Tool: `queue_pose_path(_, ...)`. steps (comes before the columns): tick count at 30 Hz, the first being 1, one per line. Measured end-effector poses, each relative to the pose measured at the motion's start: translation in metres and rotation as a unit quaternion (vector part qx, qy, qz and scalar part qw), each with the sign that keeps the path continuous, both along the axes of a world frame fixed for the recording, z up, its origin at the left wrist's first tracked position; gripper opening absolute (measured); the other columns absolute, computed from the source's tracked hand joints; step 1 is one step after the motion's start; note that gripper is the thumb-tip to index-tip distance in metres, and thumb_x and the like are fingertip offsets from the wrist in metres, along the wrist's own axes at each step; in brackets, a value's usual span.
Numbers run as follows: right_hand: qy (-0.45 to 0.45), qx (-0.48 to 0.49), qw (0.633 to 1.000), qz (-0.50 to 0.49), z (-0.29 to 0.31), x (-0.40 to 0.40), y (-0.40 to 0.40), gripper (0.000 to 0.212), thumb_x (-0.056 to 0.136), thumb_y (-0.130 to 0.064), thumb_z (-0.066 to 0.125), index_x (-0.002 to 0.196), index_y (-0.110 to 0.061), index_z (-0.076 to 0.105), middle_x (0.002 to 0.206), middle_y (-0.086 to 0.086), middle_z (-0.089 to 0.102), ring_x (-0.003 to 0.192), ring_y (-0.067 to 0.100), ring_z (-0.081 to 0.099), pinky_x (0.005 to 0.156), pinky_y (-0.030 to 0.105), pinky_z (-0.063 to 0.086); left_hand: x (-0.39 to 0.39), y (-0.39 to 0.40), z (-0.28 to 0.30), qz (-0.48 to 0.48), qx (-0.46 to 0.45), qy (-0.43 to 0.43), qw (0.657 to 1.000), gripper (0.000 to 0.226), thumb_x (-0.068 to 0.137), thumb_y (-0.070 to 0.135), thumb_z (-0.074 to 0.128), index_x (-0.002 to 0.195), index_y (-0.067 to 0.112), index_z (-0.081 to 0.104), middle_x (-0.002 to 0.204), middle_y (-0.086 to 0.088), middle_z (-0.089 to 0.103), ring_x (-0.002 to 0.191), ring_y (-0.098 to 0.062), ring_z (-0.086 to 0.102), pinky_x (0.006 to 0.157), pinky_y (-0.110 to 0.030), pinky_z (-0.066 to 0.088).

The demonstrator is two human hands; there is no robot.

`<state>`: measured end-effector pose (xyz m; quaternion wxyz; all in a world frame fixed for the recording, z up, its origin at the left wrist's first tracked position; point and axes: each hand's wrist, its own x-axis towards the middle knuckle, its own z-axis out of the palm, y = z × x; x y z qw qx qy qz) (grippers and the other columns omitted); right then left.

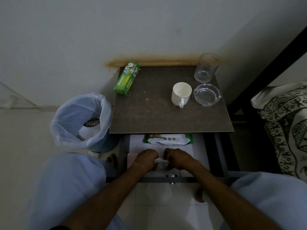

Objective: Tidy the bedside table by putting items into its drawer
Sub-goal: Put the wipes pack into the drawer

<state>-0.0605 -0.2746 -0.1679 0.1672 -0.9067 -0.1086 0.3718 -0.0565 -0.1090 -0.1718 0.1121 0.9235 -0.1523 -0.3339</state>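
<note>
The scene is dimly and evenly lit, with a grey-blue cast and no clear light source. Soft glints are seen on the clear drinking glass (207, 68) at upper right. Straight lines are bowed toward the edges by the wide-angle lens, and the lower corners are blurred.

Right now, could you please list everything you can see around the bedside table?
bedside table: one, dark brown top, against the wall.
drawer: one, pulled open.
green box: one, tabletop's back left.
mug: one, white, tabletop's right.
ashtray: one, clear glass, right of the mug.
tumbler: one, clear glass, back right corner.
wipes pack: one, green and white, in the drawer.
bin: one, pale liner, left of the table.
white cord: one, held over the drawer.
left hand, right hand: both gripping the cord.
</note>
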Motion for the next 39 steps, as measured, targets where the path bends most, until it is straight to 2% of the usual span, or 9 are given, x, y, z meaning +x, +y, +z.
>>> queue_pose_path(5, -0.147, 0.027, 0.986, 0.068, 0.011, -0.001, -0.007, 0.033, 0.086, -0.005, 0.056, 0.118, -0.013, 0.056, 0.116, 0.011, 0.057, 0.091, 0.024, 0.060, 0.072, 0.031, 0.045, 0.000, 0.000, 0.006, -0.016, -0.032, -0.082, 0.996, 0.023, 0.090, 0.007, 0.052, 0.111, 0.010, 0.062, 0.122, -0.009, 0.063, 0.109, -0.026, 0.063, 0.090, -0.035, 0.051)
queue_pose_path(10, 0.025, -0.035, 0.989, 0.141, 0.005, -0.016, 0.002, 0.033, 0.094, -0.014, 0.056, 0.126, -0.005, 0.059, 0.124, 0.016, 0.056, 0.108, 0.033, 0.060, 0.085, 0.032, 0.048, -0.005, 0.011, 0.001, -0.047, -0.016, 0.098, 0.994, 0.016, 0.083, 0.000, 0.059, 0.086, 0.010, 0.071, 0.090, -0.010, 0.067, 0.084, -0.027, 0.069, 0.069, -0.030, 0.053)
queue_pose_path(24, 0.062, 0.064, 0.995, -0.038, 0.034, 0.001, -0.013, 0.025, 0.091, -0.001, 0.058, 0.109, -0.015, 0.067, 0.108, 0.010, 0.067, 0.072, 0.017, 0.071, 0.061, 0.031, 0.061, 0.002, 0.013, 0.022, -0.018, -0.052, 0.079, 0.995, 0.030, 0.083, -0.003, 0.056, 0.098, 0.017, 0.073, 0.101, -0.005, 0.073, 0.090, -0.017, 0.069, 0.086, -0.037, 0.058)
queue_pose_path(29, -0.001, 0.059, 0.998, 0.000, 0.088, -0.004, -0.018, 0.031, 0.086, -0.033, 0.070, 0.115, -0.024, 0.063, 0.108, -0.001, 0.066, 0.077, 0.004, 0.060, 0.064, 0.022, 0.054, 0.012, 0.018, 0.069, -0.003, -0.114, 0.027, 0.993, 0.013, 0.087, 0.016, 0.064, 0.097, 0.020, 0.072, 0.101, 0.000, 0.072, 0.091, -0.013, 0.067, 0.086, -0.034, 0.056)
queue_pose_path(31, -0.081, 0.046, 0.996, 0.008, 0.111, -0.012, -0.025, 0.050, 0.079, -0.048, 0.072, 0.124, -0.032, 0.056, 0.119, -0.006, 0.058, 0.100, 0.006, 0.055, 0.081, 0.023, 0.050, 0.011, 0.021, 0.100, -0.003, -0.158, -0.060, 0.986, 0.014, 0.089, 0.030, 0.065, 0.098, 0.021, 0.070, 0.100, 0.002, 0.070, 0.089, -0.010, 0.065, 0.079, -0.028, 0.054)
queue_pose_path(33, -0.171, 0.046, 0.984, 0.000, 0.127, -0.018, -0.035, 0.074, 0.073, -0.055, 0.073, 0.137, -0.035, 0.043, 0.142, -0.006, 0.042, 0.129, 0.014, 0.041, 0.102, 0.034, 0.044, 0.008, 0.029, 0.116, -0.015, -0.176, -0.177, 0.968, 0.031, 0.089, 0.045, 0.061, 0.109, 0.023, 0.066, 0.111, 0.003, 0.063, 0.099, -0.011, 0.059, 0.081, -0.025, 0.048)
queue_pose_path(35, -0.214, 0.013, 0.977, 0.014, 0.134, -0.021, -0.048, 0.107, 0.066, -0.062, 0.074, 0.151, -0.032, 0.016, 0.160, -0.010, 0.006, 0.149, 0.019, 0.006, 0.117, 0.042, 0.021, 0.004, 0.038, 0.119, -0.033, -0.130, -0.235, 0.963, 0.072, 0.080, 0.069, 0.054, 0.136, 0.025, 0.049, 0.141, -0.003, 0.045, 0.130, -0.020, 0.042, 0.105, -0.036, 0.040)
queue_pose_path(37, -0.181, -0.056, 0.981, 0.042, 0.131, -0.024, -0.060, 0.135, 0.057, -0.069, 0.075, 0.152, -0.031, -0.013, 0.156, -0.007, -0.025, 0.145, 0.020, -0.025, 0.118, 0.045, -0.003, 0.002, 0.048, 0.116, -0.062, -0.033, -0.180, 0.981, 0.125, 0.056, 0.092, 0.042, 0.155, 0.023, 0.011, 0.164, -0.010, 0.003, 0.151, -0.030, 0.002, 0.121, -0.053, 0.013)
queue_pose_path(39, -0.130, -0.115, 0.983, 0.064, 0.126, -0.028, -0.066, 0.147, 0.050, -0.070, 0.078, 0.147, -0.034, -0.026, 0.153, 0.001, -0.037, 0.140, 0.024, -0.034, 0.117, 0.054, -0.010, -0.001, 0.053, 0.113, -0.105, 0.035, -0.131, 0.985, 0.147, 0.041, 0.097, 0.041, 0.153, 0.022, -0.018, 0.158, -0.015, -0.029, 0.147, -0.035, -0.025, 0.120, -0.059, -0.004)
